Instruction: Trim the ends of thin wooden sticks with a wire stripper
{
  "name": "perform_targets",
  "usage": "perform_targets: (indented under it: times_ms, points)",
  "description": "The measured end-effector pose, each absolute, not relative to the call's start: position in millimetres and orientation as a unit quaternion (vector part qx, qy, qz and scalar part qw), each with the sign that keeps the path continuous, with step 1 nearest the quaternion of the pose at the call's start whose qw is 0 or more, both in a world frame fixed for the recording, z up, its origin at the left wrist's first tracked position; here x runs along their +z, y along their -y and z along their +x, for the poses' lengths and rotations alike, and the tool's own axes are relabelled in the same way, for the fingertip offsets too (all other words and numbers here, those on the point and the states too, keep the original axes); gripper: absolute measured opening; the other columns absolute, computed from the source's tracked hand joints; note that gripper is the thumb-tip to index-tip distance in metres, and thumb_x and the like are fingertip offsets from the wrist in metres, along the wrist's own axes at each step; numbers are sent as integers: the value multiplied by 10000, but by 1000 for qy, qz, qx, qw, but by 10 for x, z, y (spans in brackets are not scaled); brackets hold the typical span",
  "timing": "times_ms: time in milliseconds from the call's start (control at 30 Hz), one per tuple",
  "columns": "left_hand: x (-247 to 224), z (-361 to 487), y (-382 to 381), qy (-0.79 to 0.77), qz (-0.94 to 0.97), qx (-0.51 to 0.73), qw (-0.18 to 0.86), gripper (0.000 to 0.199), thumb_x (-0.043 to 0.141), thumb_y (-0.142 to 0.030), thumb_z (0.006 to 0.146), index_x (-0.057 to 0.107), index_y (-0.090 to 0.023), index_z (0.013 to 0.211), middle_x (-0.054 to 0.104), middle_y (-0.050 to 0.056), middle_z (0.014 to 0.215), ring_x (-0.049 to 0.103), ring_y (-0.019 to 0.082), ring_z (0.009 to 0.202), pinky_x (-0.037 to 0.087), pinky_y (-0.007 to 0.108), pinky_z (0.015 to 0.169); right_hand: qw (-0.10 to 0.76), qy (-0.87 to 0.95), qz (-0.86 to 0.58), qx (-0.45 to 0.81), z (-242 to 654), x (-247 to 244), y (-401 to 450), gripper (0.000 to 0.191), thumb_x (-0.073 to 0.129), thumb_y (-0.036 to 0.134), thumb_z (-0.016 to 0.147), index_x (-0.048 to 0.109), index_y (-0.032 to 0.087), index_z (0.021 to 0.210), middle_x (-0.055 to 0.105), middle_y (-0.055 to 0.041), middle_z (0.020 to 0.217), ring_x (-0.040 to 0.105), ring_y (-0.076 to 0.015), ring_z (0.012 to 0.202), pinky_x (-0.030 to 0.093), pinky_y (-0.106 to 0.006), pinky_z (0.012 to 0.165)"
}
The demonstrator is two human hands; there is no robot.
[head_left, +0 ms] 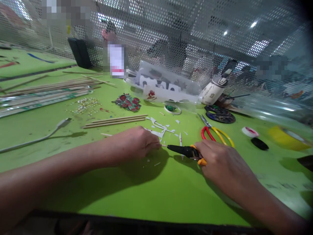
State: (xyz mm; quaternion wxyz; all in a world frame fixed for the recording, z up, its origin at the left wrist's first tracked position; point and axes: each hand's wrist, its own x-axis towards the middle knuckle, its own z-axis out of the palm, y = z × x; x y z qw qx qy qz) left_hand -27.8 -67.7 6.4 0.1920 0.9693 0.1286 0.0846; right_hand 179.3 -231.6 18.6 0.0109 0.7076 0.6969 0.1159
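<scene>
My left hand is closed, with the pale tip of a thin wooden stick poking out past its fingertips. My right hand grips pliers with dark jaws and orange handles. The jaws point left and end right by the stick's tip; whether they touch it I cannot tell. White paper scraps lie just behind both hands. Red-and-yellow-handled scissors rest behind my right hand. Several wooden sticks lie side by side beyond my left forearm.
Bundled sticks, tiny beads and a white cable lie left. Red-green cutouts, a plastic sheet and a white cup stand behind. At right are a dark palette and yellow tape.
</scene>
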Motion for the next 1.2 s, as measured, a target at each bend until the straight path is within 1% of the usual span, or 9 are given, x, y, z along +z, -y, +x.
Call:
perform_targets:
  times_ms: [67,133,233,300,400,533,633,900,1200]
  points:
    - [57,-273,695,-130,965,81,213,329,475,-202,956,622,-138,668,591,-12,570,475,69,490,365,184,538,14,-698,707,118,1794,192,2329,231,506,-30,716,588,185,740,606,-36,688,559,-198,624,281,-302,564]
    - [64,-269,719,-122,964,94,218,328,457,-192,960,638,-127,694,613,7,601,488,75,508,363,195,546,25,-694,712,103,1796,204,2336,236,495,-27,718,590,188,740,611,-36,690,559,-194,617,281,-301,560]
    - [84,-269,755,-88,969,101,207,272,458,-82,915,672,-114,749,647,28,662,512,85,552,367,205,563,35,-686,724,69,1798,221,2329,242,491,-20,722,605,192,746,627,-36,705,563,-188,623,277,-296,558]
    - [98,-274,775,-68,974,108,188,248,479,-33,877,667,-113,738,634,25,663,505,91,574,365,212,575,38,-680,730,50,1797,229,2317,244,499,-18,718,618,192,752,638,-36,720,571,-189,642,277,-296,565]
    - [118,-289,800,-60,979,121,156,221,507,-48,881,651,-111,726,608,27,661,476,105,591,354,230,575,48,-669,742,14,1794,244,2302,256,491,-21,727,630,190,765,647,-39,742,580,-196,661,282,-299,577]
    - [148,-318,819,-53,984,118,120,244,459,-38,907,649,-109,772,599,40,699,482,125,631,365,249,601,54,-656,752,-30,1797,260,2294,277,474,-28,746,642,188,791,650,-39,760,588,-198,686,299,-296,594]
    - [162,-330,821,-45,989,107,93,224,460,-34,892,660,-126,846,616,50,750,524,141,678,394,249,638,56,-654,753,-38,1807,251,2287,275,475,-32,738,639,185,779,653,-36,750,583,-188,679,297,-289,594]
    - [183,-326,814,-33,993,106,45,238,449,-24,887,656,-140,863,613,61,761,543,161,705,402,260,647,52,-658,749,-53,1834,230,2268,266,479,-34,729,638,177,756,661,-40,728,583,-173,668,277,-269,568]
    - [163,-329,773,32,986,164,-3,227,439,-30,886,638,-134,918,648,92,806,574,216,792,454,327,726,35,-647,757,-84,1838,279,2260,236,507,-28,739,628,174,716,657,-35,685,567,-151,624,270,-254,552]
